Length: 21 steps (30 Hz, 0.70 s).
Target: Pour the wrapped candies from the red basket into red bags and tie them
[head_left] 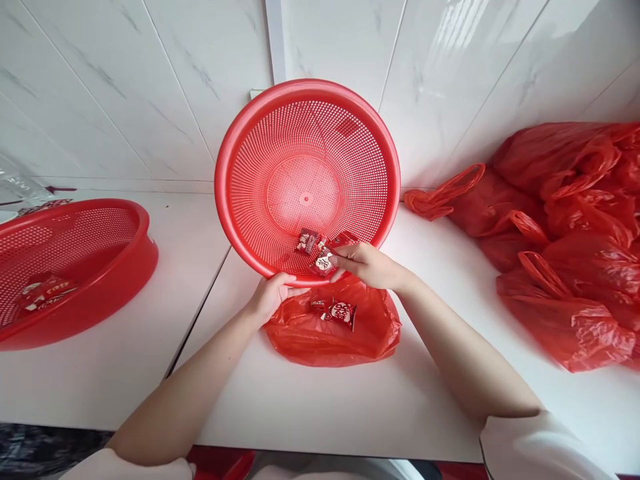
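A red perforated plastic basket (pixel 306 167) is tilted on its side toward me, its opening facing me. My left hand (pixel 270 299) grips its lower front rim, with some fingers beside the edge of the red plastic bag. Inside the lower part of the basket, my right hand (pixel 367 265) pinches a small dark-red snack packet (pixel 324 263) with white lettering. Another small packet (pixel 307 240) lies just beside it, and one more is partly hidden behind my fingers. Below the rim, an open red plastic bag (pixel 330 350) lies on the table, holding a red packet (pixel 342 312).
On the left stands a second red basket (pixel 125 280) with several packets in it. Several filled red plastic bags (pixel 565 267) are piled on the right. The white table (pixel 320 413) meets a marbled tile wall (pixel 165 87) behind the basket.
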Tool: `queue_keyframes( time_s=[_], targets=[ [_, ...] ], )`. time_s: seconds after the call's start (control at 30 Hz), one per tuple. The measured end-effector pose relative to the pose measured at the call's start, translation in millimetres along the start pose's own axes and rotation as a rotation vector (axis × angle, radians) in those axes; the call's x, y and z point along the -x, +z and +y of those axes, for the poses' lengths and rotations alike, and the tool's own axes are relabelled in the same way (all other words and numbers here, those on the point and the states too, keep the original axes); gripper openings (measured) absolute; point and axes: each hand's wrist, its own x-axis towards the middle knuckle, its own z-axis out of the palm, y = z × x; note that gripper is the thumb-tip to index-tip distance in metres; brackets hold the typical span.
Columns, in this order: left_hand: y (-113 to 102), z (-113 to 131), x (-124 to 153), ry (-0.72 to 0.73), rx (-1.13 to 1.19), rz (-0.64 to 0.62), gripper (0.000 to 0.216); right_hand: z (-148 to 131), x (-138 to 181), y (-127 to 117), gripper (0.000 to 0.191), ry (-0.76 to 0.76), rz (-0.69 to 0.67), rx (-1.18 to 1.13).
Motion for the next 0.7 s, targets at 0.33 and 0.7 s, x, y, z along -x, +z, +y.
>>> queue_keyframes(
  time_s=[0.33,0.7],
  targets=[
    [1,1,1,0.002,-0.022,-0.041,0.027,-2,3,-3,0.037,-0.007,0.009,0.216],
    [2,1,3,-0.043,-0.017,-0.020,0.024,22,1,0,0.053,-0.031,-0.134,0.515]
  ],
)
